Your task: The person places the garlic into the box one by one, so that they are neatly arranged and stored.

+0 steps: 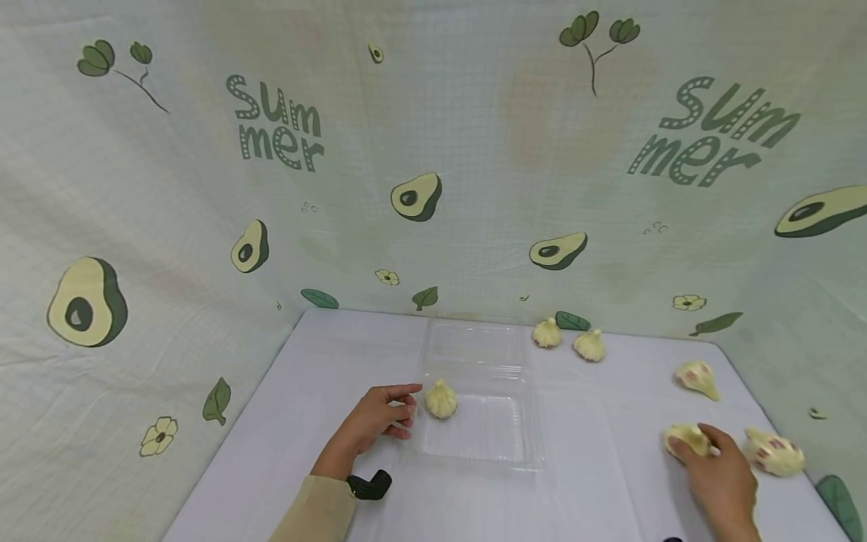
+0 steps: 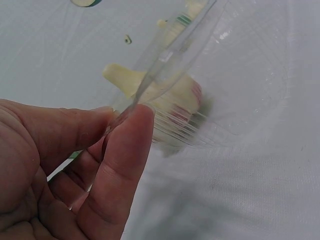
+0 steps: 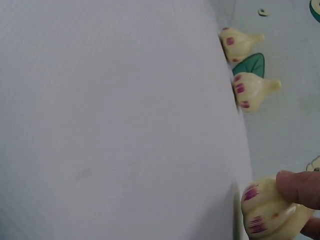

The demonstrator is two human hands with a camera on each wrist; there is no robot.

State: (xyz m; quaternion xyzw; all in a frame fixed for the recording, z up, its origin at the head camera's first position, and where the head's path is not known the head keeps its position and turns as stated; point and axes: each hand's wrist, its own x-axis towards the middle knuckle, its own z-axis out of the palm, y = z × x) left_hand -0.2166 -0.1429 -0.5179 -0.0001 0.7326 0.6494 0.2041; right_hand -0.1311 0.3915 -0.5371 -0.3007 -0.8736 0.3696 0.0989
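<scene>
A clear plastic clamshell box [image 1: 484, 429] lies with its lid folded back on the table. Inside its left part stands a garlic bulb [image 1: 442, 400], seen through the plastic in the left wrist view. My left hand [image 1: 381, 414] is at the box's left side, and in the left wrist view its thumb and fingertip pinch the thin plastic edge [image 2: 145, 92]. Far to the right, my right hand [image 1: 723, 473] grips another garlic bulb [image 1: 685, 436] between thumb and fingers. That bulb shows purple streaks in the right wrist view.
Beside my right hand lies a garlic bulb [image 1: 775, 452], with another bulb [image 1: 696, 378] behind it. Two more, a left bulb [image 1: 546, 333] and a right bulb [image 1: 589, 345], sit at the table's back edge. A printed cloth [image 1: 474, 150] rises behind and along both sides.
</scene>
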